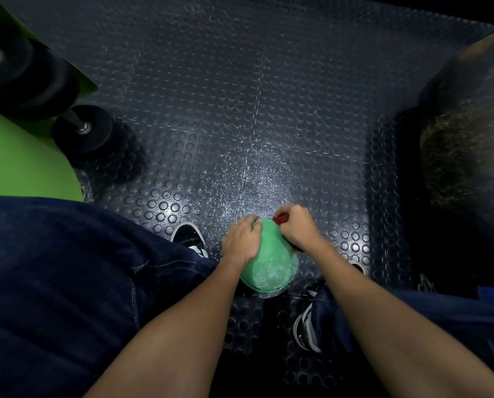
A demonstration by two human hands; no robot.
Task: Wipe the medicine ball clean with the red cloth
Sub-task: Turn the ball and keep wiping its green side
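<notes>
A green medicine ball point(268, 261) sits on the dark studded floor between my feet, its surface speckled with white dust. My left hand point(241, 242) rests on the ball's upper left side, fingers curved over it. My right hand point(296, 226) grips the red cloth point(280, 219) and presses it against the ball's upper right side. Most of the cloth is hidden under the hand; a small red part shows at the fingers and another below the wrist.
Black dumbbells point(82, 133) lie at the left beside a green surface point(24, 156). A large dark rounded object point(467, 139) fills the right side. My shoes point(190, 237) point(307, 328) flank the ball. White dust marks the floor point(251, 173) beyond the ball.
</notes>
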